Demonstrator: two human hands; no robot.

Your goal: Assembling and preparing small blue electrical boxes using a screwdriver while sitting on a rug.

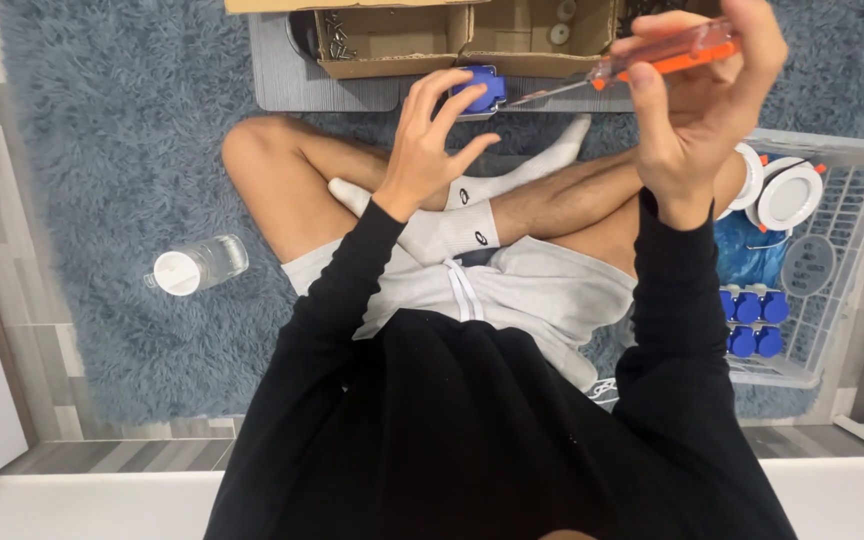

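I sit cross-legged on a grey-blue shag rug [102, 150]. My right hand [697, 95] is closed around the clear-and-orange handle of a screwdriver [667, 58], raised at the far right of the scene with its metal shaft pointing left. My left hand [432, 140] holds the small blue part [482, 88], fingers spread and only lightly curled; from this angle I appear to pinch the part between thumb and fingertips, though the contact is mostly hidden behind the hand.

Position of the work: the blue part sits just near of an open cardboard box [422, 40], which rests on a grey mat at the far edge. The screwdriver tip is close to the part's right side but not yet on it.

Step in hand, as I judge it: aligning the driver with a fastener on the blue part. The next move calls for steadying the part with the left hand, bringing the tip squarely onto the screw head, and keeping the shaft in line before any turning force is applied.

Surroundings: a white wire basket [852, 200] to the right holds more blue parts and round white fixtures [790, 195]. A clear bottle [197, 267] lies on the rug to the left.
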